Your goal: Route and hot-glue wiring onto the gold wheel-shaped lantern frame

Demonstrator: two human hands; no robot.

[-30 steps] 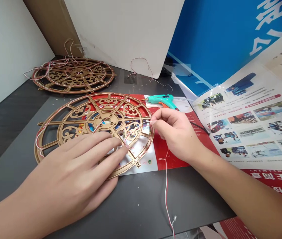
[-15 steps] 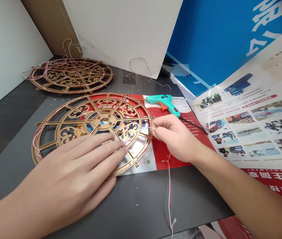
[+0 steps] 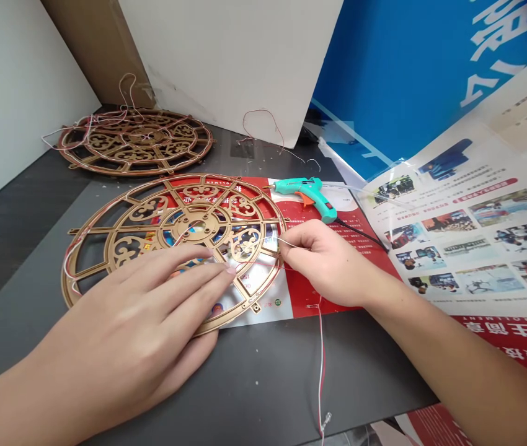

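Pinched in my right hand (image 3: 314, 257) is a thin wire (image 3: 286, 242), at the right rim of the near gold openwork disc (image 3: 208, 233); my left hand (image 3: 137, 316) lies across that disc, though I cannot tell if it grips; the teal hot-glue gun (image 3: 298, 186) lies beyond my right hand; another wired disc (image 3: 152, 137) rests behind.

The left hand (image 3: 137, 334) hides the near-left part of the front openwork disc (image 3: 211, 230).
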